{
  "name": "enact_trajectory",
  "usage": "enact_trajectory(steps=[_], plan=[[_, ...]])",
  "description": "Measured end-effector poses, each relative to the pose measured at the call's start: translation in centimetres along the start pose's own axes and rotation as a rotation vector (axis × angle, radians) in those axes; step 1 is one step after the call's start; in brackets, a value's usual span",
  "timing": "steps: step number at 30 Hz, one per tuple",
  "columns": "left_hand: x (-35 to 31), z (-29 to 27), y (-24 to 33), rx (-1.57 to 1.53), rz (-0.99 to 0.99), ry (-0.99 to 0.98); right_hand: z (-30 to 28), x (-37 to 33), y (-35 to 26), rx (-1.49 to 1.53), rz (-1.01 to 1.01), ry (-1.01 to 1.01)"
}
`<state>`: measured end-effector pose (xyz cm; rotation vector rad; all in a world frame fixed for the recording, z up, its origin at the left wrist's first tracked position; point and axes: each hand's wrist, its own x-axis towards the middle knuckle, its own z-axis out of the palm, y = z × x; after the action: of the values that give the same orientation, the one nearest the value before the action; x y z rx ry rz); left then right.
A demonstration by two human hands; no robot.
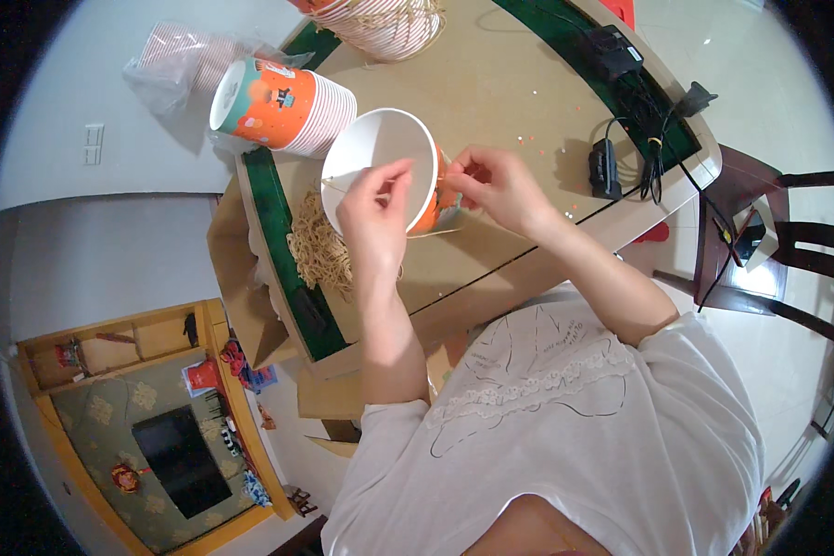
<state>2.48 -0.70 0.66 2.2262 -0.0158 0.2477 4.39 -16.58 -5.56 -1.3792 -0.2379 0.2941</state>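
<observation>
A large paper cup (pixel 380 139), white inside with an orange and teal outer wall, lies tilted on the table with its mouth toward me. My left hand (pixel 376 218) is in front of its mouth, thumb and fingers pinched together, with a thin tan cord by the fingertips. Beside the cup's orange wall, my right hand (pixel 502 188) is closed in a pinch; what sits between its fingertips is too small to make out. A tangled heap of tan cord (pixel 320 248) lies left of my left forearm. One loose strand sticks out below the cup on the right.
A nested stack of orange cups (pixel 287 107) lies at the table's left edge, with bagged cups (pixel 190 60) behind. Another stack (pixel 380 28), draped with cord, is at the far side. Black adapters (pixel 604 169) and cables lie right. A chair (pixel 741 232) stands beyond.
</observation>
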Motion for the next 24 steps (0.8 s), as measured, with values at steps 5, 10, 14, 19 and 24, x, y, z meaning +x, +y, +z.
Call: enact_trajectory(steps=[5,10,14,19,24], plan=[[-1.3,-0.4,3.5,-0.043,0.082,-0.167,-1.1,-1.5,-1.8,0.294,0.082,-0.165],[-1.2,-0.1,2.3,-0.194,0.142,-0.280,-1.5,-1.8,-2.8,0.486,0.220,-0.272],[-1.1,-0.1,2.0,-0.330,0.229,-0.283,-2.0,-1.9,-2.9,0.622,0.255,-0.374],[-1.6,0.5,2.0,-0.487,0.121,-0.252,-1.9,-2.2,-3.4,0.631,0.248,-0.333],[-1.9,1.9,2.1,-0.443,0.117,0.006,-0.8,-2.6,-4.2,0.423,0.143,-0.168]])
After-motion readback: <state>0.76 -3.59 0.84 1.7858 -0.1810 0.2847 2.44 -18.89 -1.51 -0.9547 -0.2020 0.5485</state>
